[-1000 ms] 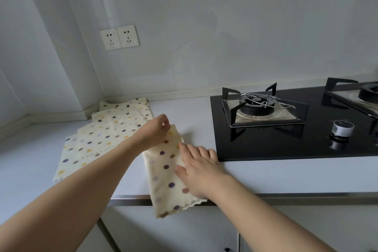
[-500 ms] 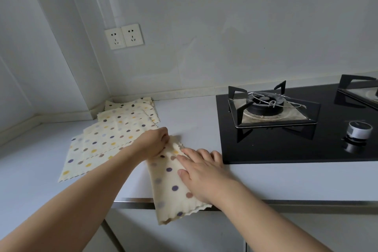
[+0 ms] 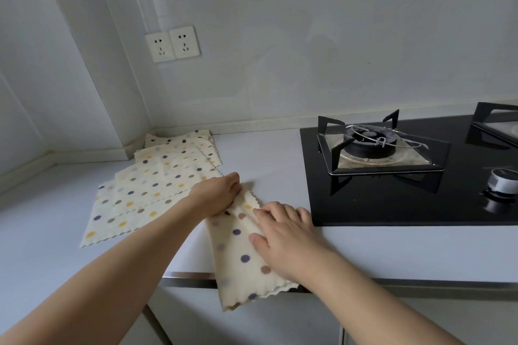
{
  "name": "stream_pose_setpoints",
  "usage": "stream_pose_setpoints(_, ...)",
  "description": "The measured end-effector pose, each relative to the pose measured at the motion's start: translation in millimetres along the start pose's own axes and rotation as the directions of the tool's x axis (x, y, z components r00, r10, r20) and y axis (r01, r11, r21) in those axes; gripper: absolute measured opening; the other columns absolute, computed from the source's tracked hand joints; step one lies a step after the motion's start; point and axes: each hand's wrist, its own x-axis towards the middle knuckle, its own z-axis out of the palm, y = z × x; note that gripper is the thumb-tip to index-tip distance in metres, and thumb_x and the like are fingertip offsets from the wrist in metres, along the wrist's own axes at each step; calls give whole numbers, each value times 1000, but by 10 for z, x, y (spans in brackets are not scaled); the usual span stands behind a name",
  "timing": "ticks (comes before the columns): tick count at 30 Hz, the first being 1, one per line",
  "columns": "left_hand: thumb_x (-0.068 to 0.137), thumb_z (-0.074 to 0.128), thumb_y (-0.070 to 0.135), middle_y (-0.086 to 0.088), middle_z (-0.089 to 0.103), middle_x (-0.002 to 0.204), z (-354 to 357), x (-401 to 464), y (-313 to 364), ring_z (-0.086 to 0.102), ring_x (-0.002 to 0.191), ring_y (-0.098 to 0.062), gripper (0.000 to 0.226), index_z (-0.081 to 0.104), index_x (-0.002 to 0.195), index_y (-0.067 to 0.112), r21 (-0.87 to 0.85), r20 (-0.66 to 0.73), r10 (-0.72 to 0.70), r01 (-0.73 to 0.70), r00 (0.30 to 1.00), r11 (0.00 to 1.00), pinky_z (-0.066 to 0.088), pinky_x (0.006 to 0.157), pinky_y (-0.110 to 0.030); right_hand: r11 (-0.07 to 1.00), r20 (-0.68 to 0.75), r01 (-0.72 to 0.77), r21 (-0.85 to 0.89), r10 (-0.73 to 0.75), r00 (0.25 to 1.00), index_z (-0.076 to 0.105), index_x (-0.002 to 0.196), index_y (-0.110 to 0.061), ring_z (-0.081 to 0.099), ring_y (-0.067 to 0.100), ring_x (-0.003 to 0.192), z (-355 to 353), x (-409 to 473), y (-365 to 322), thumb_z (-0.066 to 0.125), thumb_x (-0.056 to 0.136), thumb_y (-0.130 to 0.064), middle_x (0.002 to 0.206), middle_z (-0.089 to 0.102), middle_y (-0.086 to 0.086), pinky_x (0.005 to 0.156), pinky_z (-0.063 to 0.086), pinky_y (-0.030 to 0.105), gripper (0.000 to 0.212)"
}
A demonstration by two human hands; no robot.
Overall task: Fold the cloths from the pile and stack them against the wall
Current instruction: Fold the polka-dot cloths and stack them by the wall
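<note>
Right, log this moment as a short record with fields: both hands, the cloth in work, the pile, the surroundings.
left hand: grips the far end of the folded cloth
right hand: lies flat on it, fingers straight
folded cloth: near end hangs over the counter edge
pile: spotted cloths, spread from the corner toward the front
stove: right of the cloth, apart from it
sockets: on the wall above the pile

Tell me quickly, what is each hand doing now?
Left hand: closed, pinching the far edge of the dotted cloth.
Right hand: open, pressing flat on it.
</note>
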Motion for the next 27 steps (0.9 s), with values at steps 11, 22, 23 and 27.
stream_pose_setpoints(11, 102, 35, 35, 1, 53, 79, 11, 48, -32, 56, 84, -27, 25, 47, 91, 17, -93, 51, -54, 59, 997, 994, 41, 76, -34, 1000, -16, -16, 27, 16, 1000, 45, 134, -26, 33, 22, 120, -57, -44, -28, 37, 98, -40, 127, 42, -2, 103, 21, 34, 40)
stream_pose_setpoints(22, 96, 38, 42, 3, 63, 90, 38, 31, 35, 59, 85, -22, 20, 47, 97, 24, -38, -31, -109, 108, 994, 993, 44, 73, -32, 999, 16, 36, 8, -36, 999, 34, 146, -25, 12, 14, 141, -27, -37, -35, 30, 97, -35, 158, 18, -10, 112, 7, 34, 49)
stream_pose_setpoints(23, 95, 41, 42, 2, 63, 89, 25, 38, 30, 59, 84, -22, 20, 47, 97, 23, -61, -22, -111, 110, 994, 992, 44, 72, -32, 999, 30, 29, 25, -29, 999, 34, 146, -26, 13, 12, 142, -35, -36, -33, 32, 98, -34, 158, 20, -11, 113, 7, 33, 49)
stream_pose_setpoints(27, 89, 57, 41, 0, 62, 91, -162, 82, -95, 58, 80, -19, 24, 51, 98, 19, -303, 50, -150, 158, 987, 940, 44, 68, -32, 999, 67, 25, 35, -27, 997, 33, 144, -26, 14, 9, 141, -81, -47, -22, 30, 98, -36, 154, 22, -13, 114, 10, 32, 47)
